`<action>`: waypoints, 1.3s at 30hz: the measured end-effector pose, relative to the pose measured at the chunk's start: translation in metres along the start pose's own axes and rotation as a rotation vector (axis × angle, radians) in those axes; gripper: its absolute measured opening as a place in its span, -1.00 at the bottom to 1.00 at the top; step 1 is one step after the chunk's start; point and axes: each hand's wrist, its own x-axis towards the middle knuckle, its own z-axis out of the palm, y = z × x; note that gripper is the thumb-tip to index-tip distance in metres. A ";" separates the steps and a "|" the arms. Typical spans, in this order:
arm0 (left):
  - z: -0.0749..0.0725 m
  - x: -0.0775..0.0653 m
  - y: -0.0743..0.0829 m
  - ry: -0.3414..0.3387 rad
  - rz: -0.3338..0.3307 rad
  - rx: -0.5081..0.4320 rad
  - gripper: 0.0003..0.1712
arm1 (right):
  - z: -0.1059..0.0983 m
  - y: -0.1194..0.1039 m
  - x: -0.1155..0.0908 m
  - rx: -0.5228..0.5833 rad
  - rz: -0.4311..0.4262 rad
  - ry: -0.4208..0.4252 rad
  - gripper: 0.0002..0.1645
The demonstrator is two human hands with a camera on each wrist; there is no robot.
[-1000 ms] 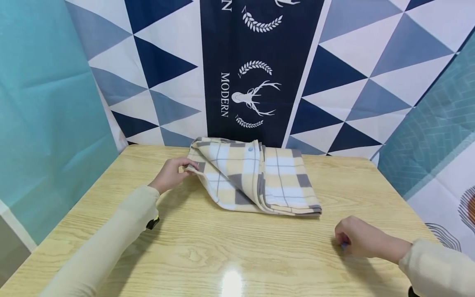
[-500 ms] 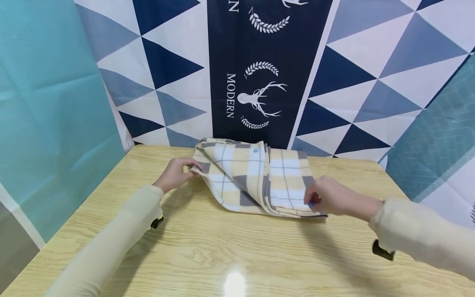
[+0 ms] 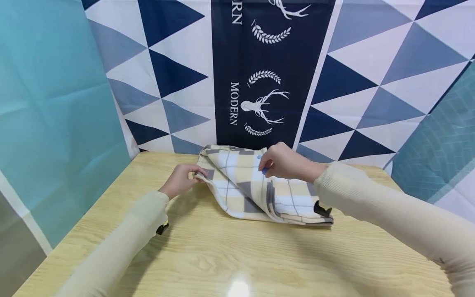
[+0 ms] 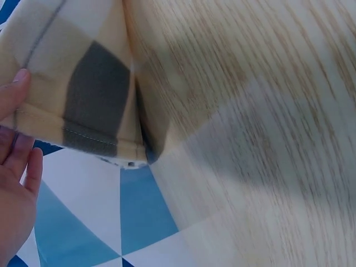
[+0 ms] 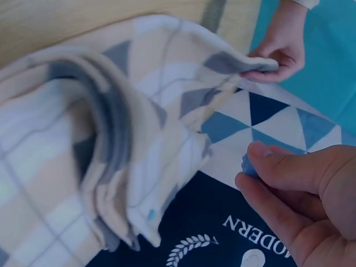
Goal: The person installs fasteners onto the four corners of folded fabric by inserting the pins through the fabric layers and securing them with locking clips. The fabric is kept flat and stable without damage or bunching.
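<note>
A folded plaid blanket in cream, white and grey lies at the table's back. My left hand pinches the hem of its left layer between thumb and fingers and lifts it a little; the left wrist view shows the thumb on top of the cloth. Over the blanket's middle, my right hand pinches a small blue object between thumb and forefinger; its kind is mostly hidden. A blue spot shows on the blanket's upper layer, near the folded edge, apart from the right fingers.
The blanket lies on a wood-grain table. Behind stands a patterned cloth backdrop with triangles and deer heads. A teal sheet hangs at the left and another patterned sheet at the right.
My right hand has moved up and left from the table's right side to above the blanket, carrying the small blue object. The left hand keeps its pinch on the blanket's hem.
</note>
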 end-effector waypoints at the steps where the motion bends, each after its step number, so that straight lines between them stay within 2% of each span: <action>1: 0.001 -0.001 0.000 0.003 0.000 0.001 -0.85 | 0.001 -0.001 0.005 0.015 0.002 -0.002 -0.77; 9: 0.004 0.004 0.005 0.019 0.027 -0.003 -0.85 | 0.023 0.005 0.044 0.180 0.006 -0.004 -0.77; 13: 0.004 0.008 0.007 0.029 0.026 0.014 -0.86 | 0.041 0.009 0.065 0.245 0.005 0.030 -0.77; 17: 0.005 0.012 0.010 0.027 0.049 0.027 -0.86 | 0.056 0.009 0.079 0.299 0.049 0.075 -0.76; 22: 0.008 0.015 0.012 0.024 0.073 0.033 -0.84 | 0.075 0.013 0.090 0.396 0.118 0.117 -0.75; 27: 0.010 0.013 0.013 0.022 0.069 0.032 -0.85 | 0.091 0.016 0.096 0.479 0.164 0.119 -0.74; 34: 0.010 0.016 0.012 0.025 0.088 0.033 -0.82 | 0.101 0.016 0.102 0.595 0.230 0.130 -0.70; 39: 0.011 0.018 0.009 0.026 0.070 0.045 -0.83 | 0.104 0.018 0.106 0.612 0.253 0.138 -0.70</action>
